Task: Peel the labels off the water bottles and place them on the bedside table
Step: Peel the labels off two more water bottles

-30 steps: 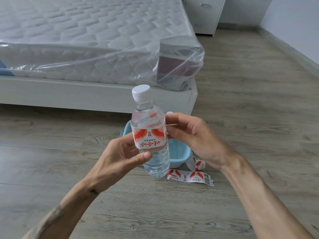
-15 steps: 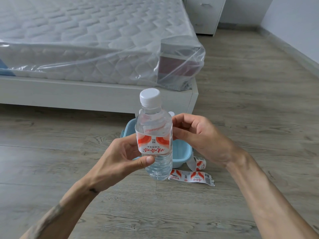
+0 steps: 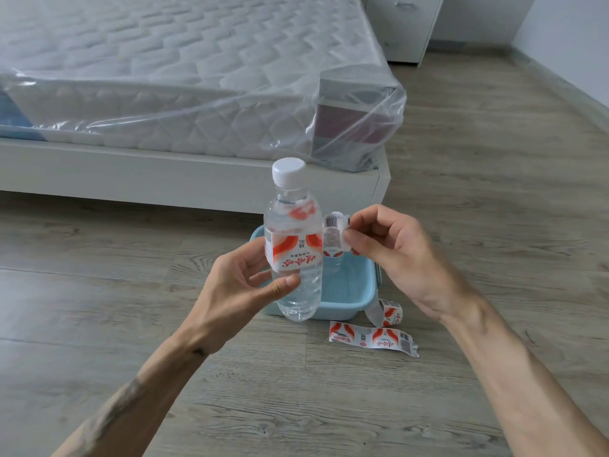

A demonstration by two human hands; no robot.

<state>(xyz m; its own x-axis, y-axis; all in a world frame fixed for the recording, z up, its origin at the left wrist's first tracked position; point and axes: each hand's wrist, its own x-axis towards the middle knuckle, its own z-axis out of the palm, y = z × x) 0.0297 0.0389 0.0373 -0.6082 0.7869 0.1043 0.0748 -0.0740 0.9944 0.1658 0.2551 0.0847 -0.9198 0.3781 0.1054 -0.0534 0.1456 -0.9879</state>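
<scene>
My left hand (image 3: 244,285) holds a clear water bottle (image 3: 298,291) with a white cap upright above the floor. Its red-and-white label (image 3: 293,250) still wraps the front, upside down, but its right end is peeled away. My right hand (image 3: 389,249) pinches that loose end with thumb and fingers, just right of the bottle. Two peeled labels lie on the floor: one flat (image 3: 372,338), one curled (image 3: 389,313). Another bottle shows partly in the blue basin, behind the loose label end.
A light blue plastic basin (image 3: 342,303) stands on the wooden floor behind the bottle. A bed with a plastic-wrapped mattress (image 3: 184,77) fills the upper left. A white drawer unit (image 3: 400,24) stands at the top right by the wall.
The bottle has shifted slightly right. My right hand has pulled the label's end free from the bottle and moved it to the right.
</scene>
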